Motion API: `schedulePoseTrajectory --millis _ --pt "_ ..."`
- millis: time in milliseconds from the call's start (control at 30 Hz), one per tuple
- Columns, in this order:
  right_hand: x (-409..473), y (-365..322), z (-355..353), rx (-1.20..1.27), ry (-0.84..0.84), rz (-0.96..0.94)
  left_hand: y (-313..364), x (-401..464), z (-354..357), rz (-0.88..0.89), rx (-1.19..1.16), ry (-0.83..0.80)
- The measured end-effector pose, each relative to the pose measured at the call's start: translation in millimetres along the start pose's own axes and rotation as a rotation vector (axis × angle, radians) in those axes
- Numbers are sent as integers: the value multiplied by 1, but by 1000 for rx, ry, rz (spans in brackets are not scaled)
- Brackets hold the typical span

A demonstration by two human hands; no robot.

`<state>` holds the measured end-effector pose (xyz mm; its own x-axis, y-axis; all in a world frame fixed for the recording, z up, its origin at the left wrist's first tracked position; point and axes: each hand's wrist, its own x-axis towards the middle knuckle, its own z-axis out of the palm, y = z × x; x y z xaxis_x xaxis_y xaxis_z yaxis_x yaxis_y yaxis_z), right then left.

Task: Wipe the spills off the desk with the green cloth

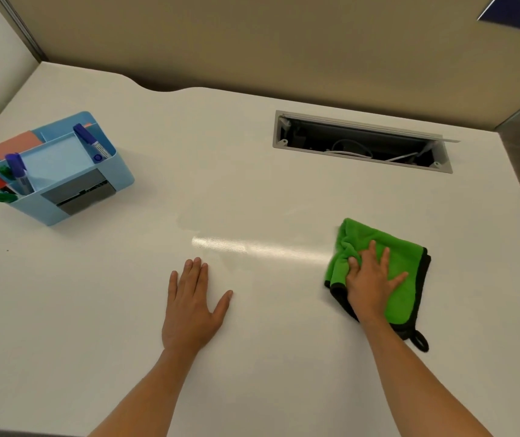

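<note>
The right hand (pixel 370 283) presses flat, fingers spread, on the green cloth (pixel 400 269), which lies on the desk (pixel 252 184) just this side of the cable hatch (pixel 362 141). The left hand (pixel 191 305) rests open, grasping nothing.

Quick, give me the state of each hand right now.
Left hand: open, flat on the desk, holding nothing.
Right hand: open, fingers spread, pressing on the green cloth, not gripping it.
</note>
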<state>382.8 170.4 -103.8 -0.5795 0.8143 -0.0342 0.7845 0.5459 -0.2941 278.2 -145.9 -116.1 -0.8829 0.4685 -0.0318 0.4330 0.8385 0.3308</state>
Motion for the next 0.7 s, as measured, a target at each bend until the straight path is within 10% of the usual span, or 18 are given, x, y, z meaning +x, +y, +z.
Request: schedulePoseTrajectory --millis 467,700 --pt "-43 -137 40 -70 -164 -422 -1 0 1 12 -55 35" --pt "-87 -182 54 -95 -255 -677 4 -3 -12 -217 -529 237"
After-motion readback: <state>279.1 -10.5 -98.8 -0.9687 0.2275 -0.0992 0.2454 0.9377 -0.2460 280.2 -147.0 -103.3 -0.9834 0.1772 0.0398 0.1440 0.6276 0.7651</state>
